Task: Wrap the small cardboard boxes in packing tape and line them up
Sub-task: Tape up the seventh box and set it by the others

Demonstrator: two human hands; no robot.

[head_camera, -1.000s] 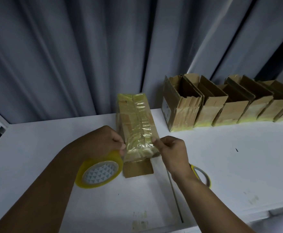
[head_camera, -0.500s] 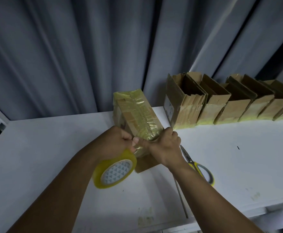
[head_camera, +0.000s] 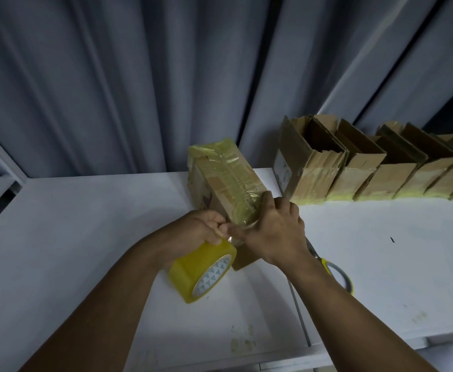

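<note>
**While both hands hold on: box and tape mid-counter**

As I watch through the head camera, the left hand [head_camera: 204, 226] keeps a closed grip on the yellow tape roll [head_camera: 193, 272], just beside the wrapped box [head_camera: 228, 178] lying on the counter [head_camera: 85, 237]. The right hand [head_camera: 273, 234] clasps the box's near end. A row of open boxes [head_camera: 354, 178] stands back right. Scissors [head_camera: 335, 272] lie by the right forearm.

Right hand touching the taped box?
Touching. Head view: the right hand curls over the near end of the taped box; left hand grips the tape roll.
</note>
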